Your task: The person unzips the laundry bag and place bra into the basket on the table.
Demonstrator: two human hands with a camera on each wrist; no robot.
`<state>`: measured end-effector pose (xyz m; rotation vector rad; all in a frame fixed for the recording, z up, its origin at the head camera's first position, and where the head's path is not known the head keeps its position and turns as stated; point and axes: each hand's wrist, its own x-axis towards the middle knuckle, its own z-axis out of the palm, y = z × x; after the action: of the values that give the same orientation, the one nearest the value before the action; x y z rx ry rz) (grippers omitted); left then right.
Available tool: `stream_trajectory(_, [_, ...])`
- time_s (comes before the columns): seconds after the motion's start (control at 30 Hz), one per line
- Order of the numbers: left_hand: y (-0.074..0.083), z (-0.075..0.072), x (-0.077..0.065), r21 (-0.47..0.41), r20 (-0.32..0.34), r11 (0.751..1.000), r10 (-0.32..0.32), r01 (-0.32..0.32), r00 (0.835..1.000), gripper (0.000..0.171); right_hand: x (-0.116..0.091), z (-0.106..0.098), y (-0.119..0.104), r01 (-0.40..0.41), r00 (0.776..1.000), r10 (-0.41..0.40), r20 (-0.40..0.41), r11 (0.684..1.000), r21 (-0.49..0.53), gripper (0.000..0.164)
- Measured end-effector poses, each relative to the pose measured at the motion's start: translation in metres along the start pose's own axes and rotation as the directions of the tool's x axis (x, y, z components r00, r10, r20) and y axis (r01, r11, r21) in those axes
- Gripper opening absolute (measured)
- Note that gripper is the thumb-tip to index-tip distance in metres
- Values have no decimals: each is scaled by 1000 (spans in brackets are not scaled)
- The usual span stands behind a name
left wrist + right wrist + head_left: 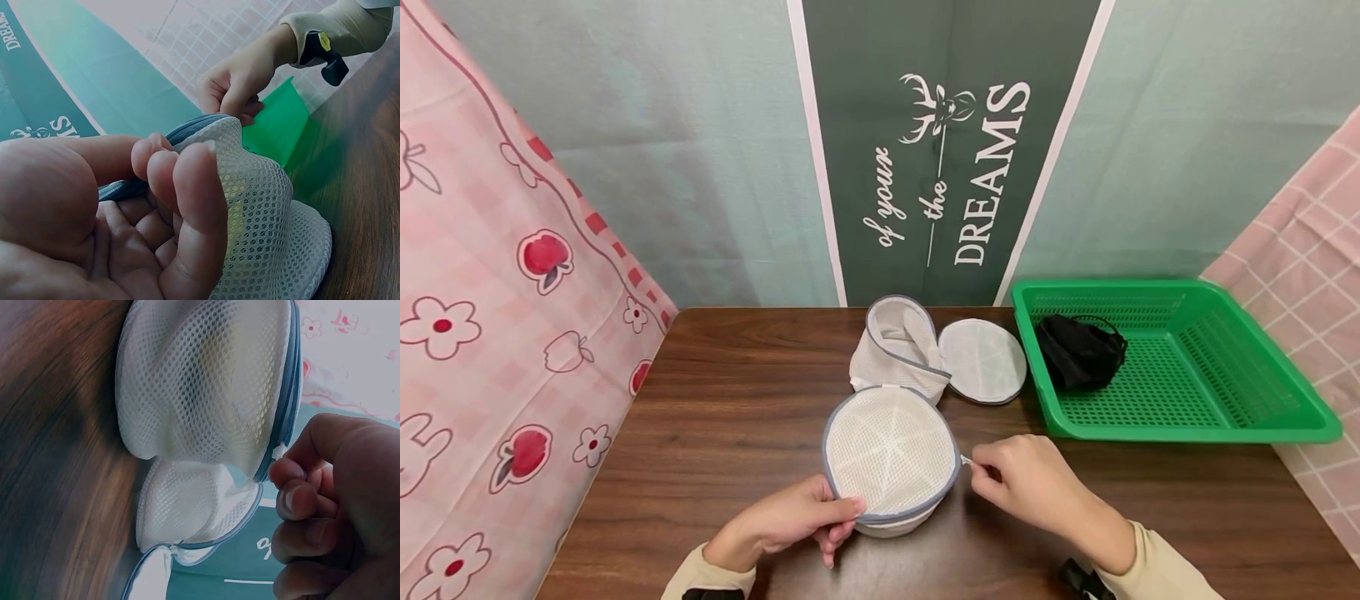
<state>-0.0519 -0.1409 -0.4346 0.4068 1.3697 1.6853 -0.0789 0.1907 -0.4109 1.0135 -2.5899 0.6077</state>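
By the left hand (801,512), a round, blue-rimmed white mesh bag (891,458) is pinched at that hand's right; beyond, a gaping bag (880,369) is seen. The zipper pull (966,460) is gripped by the right hand (1028,482); beyond, a white disc (983,361) and green basket (1195,435) are placed.

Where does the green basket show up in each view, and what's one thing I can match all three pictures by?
Head: the green basket is on the right, at mid-height.
Left wrist: part of it shows right of centre, just below the right hand.
Right wrist: not in it.
Shared landmark: the zippered white mesh bag that the left hand holds.
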Motion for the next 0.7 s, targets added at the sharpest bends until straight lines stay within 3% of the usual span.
stream_trajectory(0.37, [0, 0, -1, 3, 17, 1000, -7, 7, 1000, 55, 1, 5, 8, -64, 998, 63, -19, 997, -38, 44])
stream_trajectory(0.7, [-3, -3, -1, 0, 41, 1000, 1, -1, 999, 57, 1, 6, 10, -60, 998, 60, -2, 998, -8, 45])
